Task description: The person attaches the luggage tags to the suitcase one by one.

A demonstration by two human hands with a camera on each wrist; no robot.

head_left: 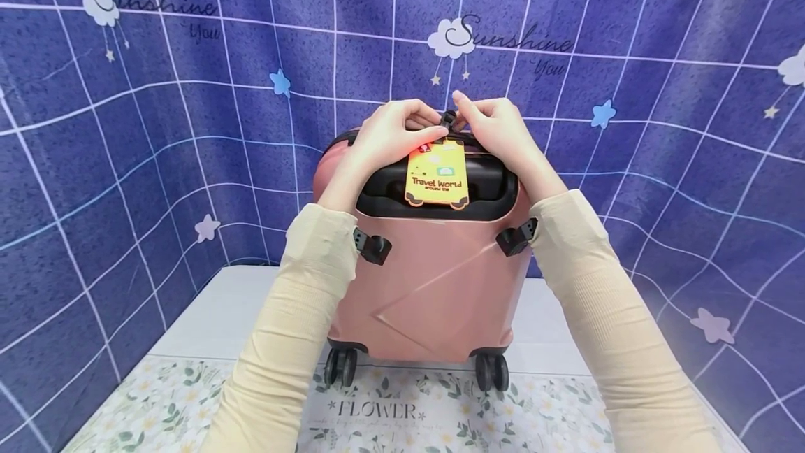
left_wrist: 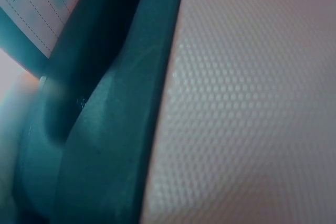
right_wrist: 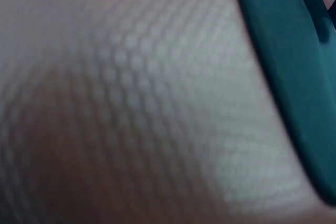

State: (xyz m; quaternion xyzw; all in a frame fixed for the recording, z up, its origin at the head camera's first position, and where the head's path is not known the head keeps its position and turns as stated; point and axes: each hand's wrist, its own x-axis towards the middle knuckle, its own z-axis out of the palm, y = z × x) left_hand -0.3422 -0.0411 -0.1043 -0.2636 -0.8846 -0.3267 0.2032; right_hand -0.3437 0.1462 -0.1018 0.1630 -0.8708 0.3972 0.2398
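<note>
A pink hard-shell suitcase (head_left: 434,285) stands upright with its black top handle (head_left: 487,177) facing me. Over the handle hangs a yellow luggage tag (head_left: 438,173) reading "Travel World". My left hand (head_left: 393,133) pinches the tag's black strap (head_left: 448,119) near its buckle. On the other side, my right hand (head_left: 499,130) has its fingers right at the strap, with the thumb raised apart from it. In the left wrist view, the tag's lined back (left_wrist: 39,11) shows beside the dark handle recess. Textured shell (right_wrist: 157,93) fills most of the right wrist view.
Two black brackets (head_left: 373,246) stick out from the suitcase front. Its black wheels (head_left: 492,372) stand on a floral mat (head_left: 170,404) printed "FLOWER", with a white surface (head_left: 239,306) behind. A blue checked curtain (head_left: 207,110) hangs close around the back and sides.
</note>
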